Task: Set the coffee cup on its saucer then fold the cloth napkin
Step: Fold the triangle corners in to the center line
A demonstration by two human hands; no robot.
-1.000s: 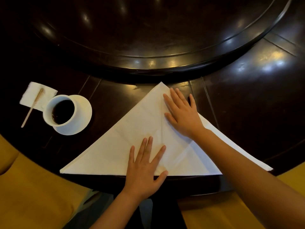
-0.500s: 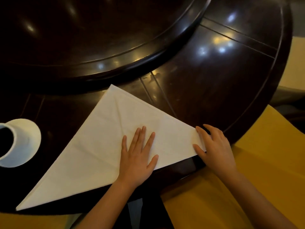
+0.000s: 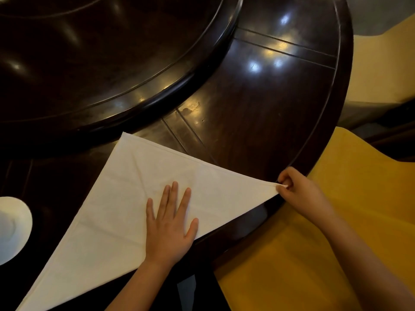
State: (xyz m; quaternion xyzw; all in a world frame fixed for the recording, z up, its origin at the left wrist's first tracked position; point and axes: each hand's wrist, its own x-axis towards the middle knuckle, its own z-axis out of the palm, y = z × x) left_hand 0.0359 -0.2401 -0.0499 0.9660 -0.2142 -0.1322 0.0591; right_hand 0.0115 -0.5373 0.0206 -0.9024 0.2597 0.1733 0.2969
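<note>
Our left hand (image 3: 168,230) is pressing flat, fingers straight, on the white cloth napkin (image 3: 116,212), folded into a triangle on the dark table (image 3: 258,122); our right hand (image 3: 298,189) is pinching its right corner. The white saucer (image 3: 13,230) is lying at far left, its contents cut off.

bare tabletop (image 3: 258,113) right of napkin (image 3: 125,198); raised turntable (image 3: 112,63) (dark) blocks far side.

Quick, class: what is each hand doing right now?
Left hand: open, pressed flat on the napkin.
Right hand: closed, pinching the napkin's right corner.
</note>
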